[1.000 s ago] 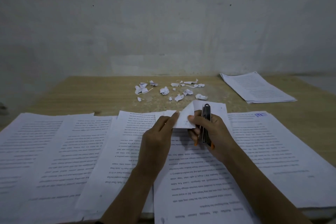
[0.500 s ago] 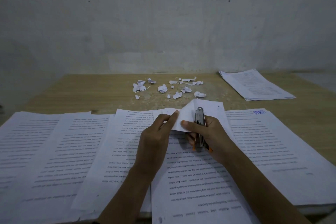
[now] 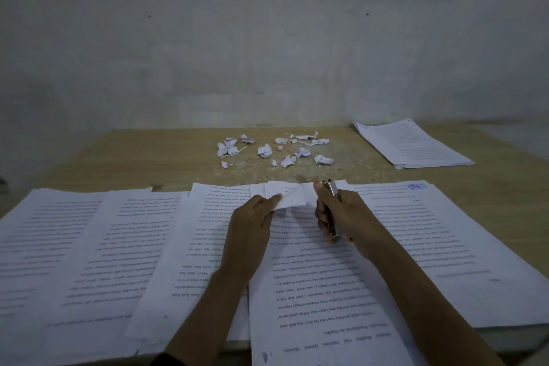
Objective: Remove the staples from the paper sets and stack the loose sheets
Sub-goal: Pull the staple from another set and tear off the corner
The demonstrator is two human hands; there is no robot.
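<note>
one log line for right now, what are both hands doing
left hand: pinches folded paper corner | right hand: grips metal tool, thumb against same corner | torn scraps: on table beyond

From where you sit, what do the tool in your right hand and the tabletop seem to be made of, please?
The tool: likely metal, its silvery body glints; the orange end may be plastic. The tabletop: light wood or wood-look laminate, matte, with fine streaked grain.

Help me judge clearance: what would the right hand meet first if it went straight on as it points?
The right hand, gripping the staple remover, points forward; its thumb already touches the folded paper corner. Beyond, probably the paper scraps, though depth is unclear.
</note>
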